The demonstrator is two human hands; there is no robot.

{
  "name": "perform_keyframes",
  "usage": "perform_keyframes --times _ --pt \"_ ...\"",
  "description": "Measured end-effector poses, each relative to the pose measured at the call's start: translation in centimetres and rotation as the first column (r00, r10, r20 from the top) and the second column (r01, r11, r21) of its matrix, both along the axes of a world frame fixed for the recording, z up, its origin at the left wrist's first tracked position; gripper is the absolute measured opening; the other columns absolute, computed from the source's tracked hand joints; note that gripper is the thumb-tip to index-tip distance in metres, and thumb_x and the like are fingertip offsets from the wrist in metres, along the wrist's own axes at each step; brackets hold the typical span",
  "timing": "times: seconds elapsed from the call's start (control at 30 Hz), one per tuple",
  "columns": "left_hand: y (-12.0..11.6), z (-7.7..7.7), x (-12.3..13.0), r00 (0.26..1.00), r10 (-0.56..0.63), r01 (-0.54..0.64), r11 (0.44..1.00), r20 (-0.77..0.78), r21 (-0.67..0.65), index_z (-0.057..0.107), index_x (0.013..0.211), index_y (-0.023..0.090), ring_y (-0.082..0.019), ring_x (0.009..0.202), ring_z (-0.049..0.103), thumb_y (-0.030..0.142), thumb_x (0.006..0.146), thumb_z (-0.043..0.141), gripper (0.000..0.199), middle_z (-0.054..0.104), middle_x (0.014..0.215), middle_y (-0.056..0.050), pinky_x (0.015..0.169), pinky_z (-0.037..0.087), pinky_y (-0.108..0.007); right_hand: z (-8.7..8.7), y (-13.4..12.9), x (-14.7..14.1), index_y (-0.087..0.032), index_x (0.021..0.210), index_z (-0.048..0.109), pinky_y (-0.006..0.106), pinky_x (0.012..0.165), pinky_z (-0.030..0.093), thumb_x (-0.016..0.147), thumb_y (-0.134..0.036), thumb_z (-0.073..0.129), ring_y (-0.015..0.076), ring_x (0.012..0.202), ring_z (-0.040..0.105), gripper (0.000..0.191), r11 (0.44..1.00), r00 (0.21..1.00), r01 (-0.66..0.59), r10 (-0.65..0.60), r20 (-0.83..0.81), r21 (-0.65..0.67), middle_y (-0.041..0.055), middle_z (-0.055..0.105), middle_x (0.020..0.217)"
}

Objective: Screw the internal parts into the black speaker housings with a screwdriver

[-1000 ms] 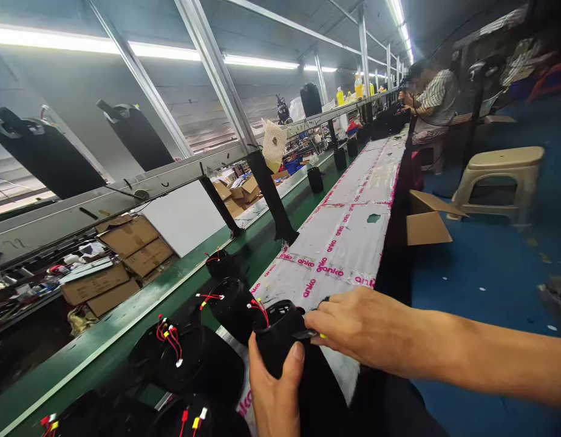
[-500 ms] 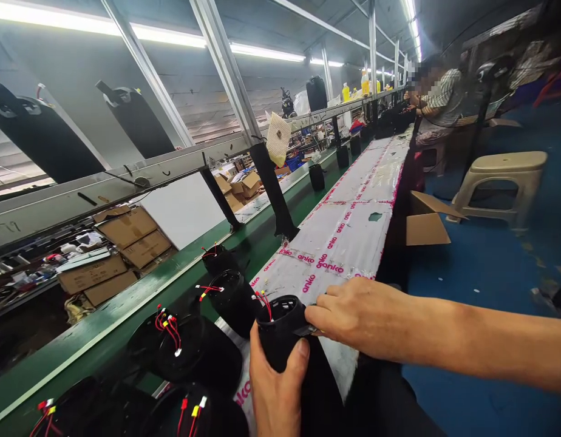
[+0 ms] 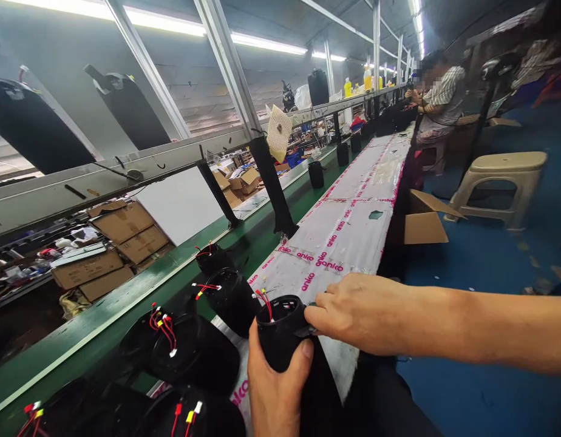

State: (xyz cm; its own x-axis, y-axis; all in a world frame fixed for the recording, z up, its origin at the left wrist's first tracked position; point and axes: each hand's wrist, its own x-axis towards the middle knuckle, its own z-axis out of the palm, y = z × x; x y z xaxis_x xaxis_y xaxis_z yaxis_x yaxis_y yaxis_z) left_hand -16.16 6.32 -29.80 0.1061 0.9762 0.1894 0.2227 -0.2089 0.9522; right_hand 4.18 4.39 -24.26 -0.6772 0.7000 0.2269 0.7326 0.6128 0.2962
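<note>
My left hand (image 3: 277,388) is wrapped around a black cylindrical housing (image 3: 280,337), its thumb at the near side. The housing's open round top faces up and towards me, and thin red and black wires (image 3: 265,303) with small connectors stick out of it. My right hand (image 3: 346,315) is closed in a pinch against the right side of the rim. A small dark piece shows by its fingertips, too hidden to name. Just left of my hands stand more black housings (image 3: 235,306), also with wires at their tops.
A pink-printed white sheet (image 3: 348,224) covers the bench, beside a green belt (image 3: 171,273). A metal shelf frame (image 3: 180,158) runs above. At the right are an open carton (image 3: 426,227) and a beige stool (image 3: 506,164). Farther back, a person (image 3: 439,91) sits at the bench.
Both hands keep their hold with almost no movement; my left thumb has slid slightly right. The surrounding scene has shifted a little in view with my head.
</note>
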Motion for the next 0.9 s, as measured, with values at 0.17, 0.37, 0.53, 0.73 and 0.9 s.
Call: perform_keyframes --times 0.17,0.37,0.53,0.73,0.9 --pt "-0.1 0.3 0.3 0.999 0.028 -0.028 1.000 -0.016 -0.002 0.060 0.131 0.021 -0.033 0.111 0.067 0.049 0.069 0.078 0.071 0.074 0.117 -0.008 0.096 0.049 -0.043 0.5 0.0 0.0 -0.018 0.093 0.060 0.034 0.047 0.018 0.082 -0.005 0.059 0.0172 0.048 0.052 0.018 0.999 1.000 0.002 -0.002 -0.010 -0.052 -0.0004 0.061 0.063" --pt "-0.4 0.5 0.6 0.992 0.107 -0.108 0.994 -0.063 -0.016 0.056 0.137 0.019 -0.035 0.112 0.066 0.048 0.068 0.077 0.077 0.073 0.120 -0.011 0.096 0.048 -0.045 0.8 0.1 -0.2 -0.020 0.086 0.059 0.036 0.045 0.017 0.078 -0.001 0.059 0.0162 0.046 0.052 0.020 0.999 0.999 -0.035 0.035 0.003 -0.041 -0.0018 0.059 0.063" --pt "-0.6 1.0 1.1 0.993 0.091 -0.092 0.996 -0.073 -0.020 0.059 0.133 0.021 -0.035 0.107 0.068 0.043 0.065 0.078 0.074 0.076 0.112 -0.009 0.091 0.049 -0.045 0.4 0.0 0.4 -0.020 0.082 0.058 0.035 0.046 0.018 0.079 -0.002 0.062 0.0161 0.047 0.053 0.019 0.998 0.998 -0.056 0.056 -0.006 -0.019 -0.0014 0.058 0.064" --pt "-0.3 0.8 1.0 0.997 0.052 -0.052 0.999 -0.048 0.013 0.059 0.132 0.019 -0.033 0.107 0.068 0.046 0.066 0.078 0.074 0.076 0.113 -0.009 0.089 0.050 -0.041 -0.4 0.5 0.6 -0.020 0.086 0.059 0.035 0.045 0.017 0.079 -0.005 0.062 0.0164 0.046 0.052 0.017 0.999 0.999 -0.042 0.042 -0.034 -0.014 -0.0014 0.058 0.063" --pt "0.6 -0.2 0.5 0.998 0.041 -0.040 0.999 -0.047 0.019 0.059 0.130 0.018 -0.034 0.113 0.065 0.052 0.069 0.077 0.072 0.073 0.119 -0.011 0.099 0.046 -0.044 -0.4 1.0 0.4 -0.016 0.093 0.062 0.034 0.045 0.020 0.085 -0.004 0.058 0.0178 0.050 0.057 0.015 0.998 1.000 -0.016 0.015 -0.016 -0.059 0.0013 0.064 0.066"
